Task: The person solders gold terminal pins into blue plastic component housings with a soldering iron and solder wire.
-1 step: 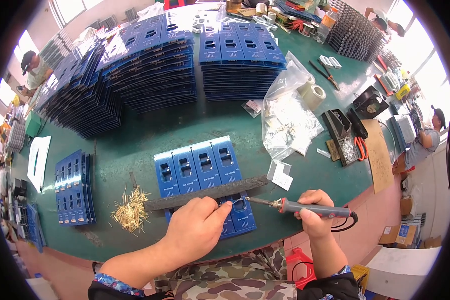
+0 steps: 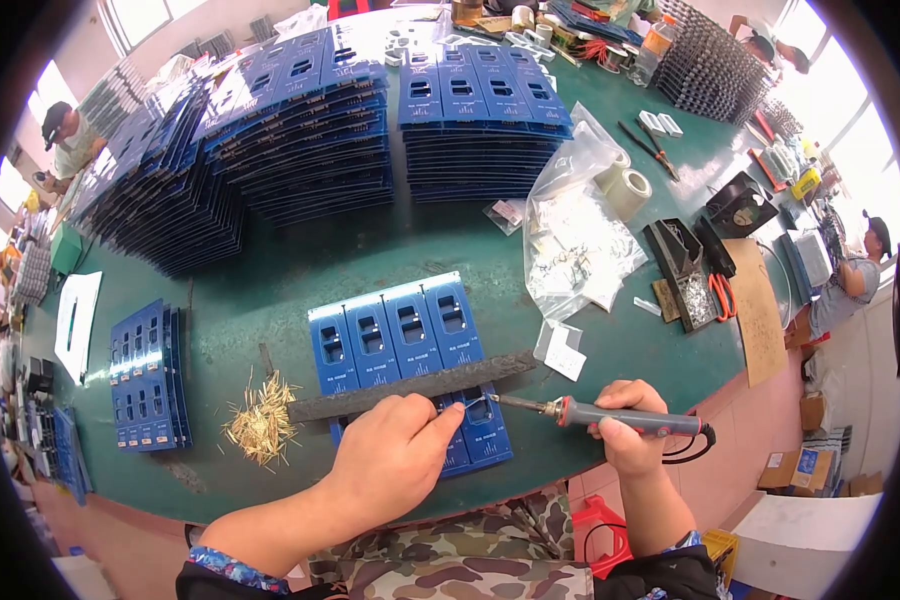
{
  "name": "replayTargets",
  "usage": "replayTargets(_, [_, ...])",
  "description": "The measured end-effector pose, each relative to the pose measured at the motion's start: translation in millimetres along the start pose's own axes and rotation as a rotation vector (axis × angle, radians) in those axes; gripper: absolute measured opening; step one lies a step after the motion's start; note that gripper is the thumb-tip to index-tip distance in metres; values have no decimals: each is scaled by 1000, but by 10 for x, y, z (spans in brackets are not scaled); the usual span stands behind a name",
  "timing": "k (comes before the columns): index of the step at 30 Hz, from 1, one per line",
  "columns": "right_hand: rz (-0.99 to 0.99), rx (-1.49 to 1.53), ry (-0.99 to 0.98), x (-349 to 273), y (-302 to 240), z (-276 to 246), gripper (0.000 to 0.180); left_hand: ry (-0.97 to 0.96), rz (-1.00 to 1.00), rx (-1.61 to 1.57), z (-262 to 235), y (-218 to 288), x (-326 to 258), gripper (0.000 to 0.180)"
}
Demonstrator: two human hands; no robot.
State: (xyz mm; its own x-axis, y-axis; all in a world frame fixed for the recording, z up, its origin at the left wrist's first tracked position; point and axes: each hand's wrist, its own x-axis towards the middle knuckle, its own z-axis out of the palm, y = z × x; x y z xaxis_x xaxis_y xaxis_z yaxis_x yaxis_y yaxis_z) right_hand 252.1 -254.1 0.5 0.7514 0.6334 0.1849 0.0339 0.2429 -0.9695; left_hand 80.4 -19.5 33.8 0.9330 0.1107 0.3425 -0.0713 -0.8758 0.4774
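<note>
My right hand (image 2: 630, 430) is wrapped round the grey handle of a soldering iron (image 2: 610, 416). The iron's tip points left, at the right part of a blue circuit board panel (image 2: 400, 325) on the table. Closed in a pinch, my left hand (image 2: 395, 448) rests over the panel's lower half; a thin silvery wire (image 2: 477, 400) shows between its thumb tip and the iron. Its other fingers are partly hidden. Across the panel lies a dark flat bar (image 2: 420, 386), just beyond my left hand. Left of the bar's end is a heap of thin gold-coloured pins (image 2: 260, 420).
Tall stacks of blue panels (image 2: 310, 140) stand at the back; a smaller stack (image 2: 142, 375) lies left. To the right are a plastic bag of small white parts (image 2: 580, 245), tape rolls (image 2: 627, 193), pliers (image 2: 650, 150), a metal tray (image 2: 685, 275) and a black fan (image 2: 740, 205). Other people sit farther off.
</note>
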Motion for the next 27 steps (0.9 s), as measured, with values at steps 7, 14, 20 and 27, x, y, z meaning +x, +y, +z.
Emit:
replayTargets(7, [-35, -73, -43, 10, 20, -11, 15, 2, 5, 2, 7, 9, 8, 35])
replayTargets(14, [-40, -101, -45, 17, 18, -4, 15, -8, 5, 11, 10, 8, 10, 35])
replayTargets(20, [-43, -105, -49, 16, 22, -7, 15, -7, 9, 16, 8, 11, 14, 36])
replayTargets(27, [-8, 50, 32, 3, -1, 28, 16, 4, -5, -11, -7, 13, 6, 35])
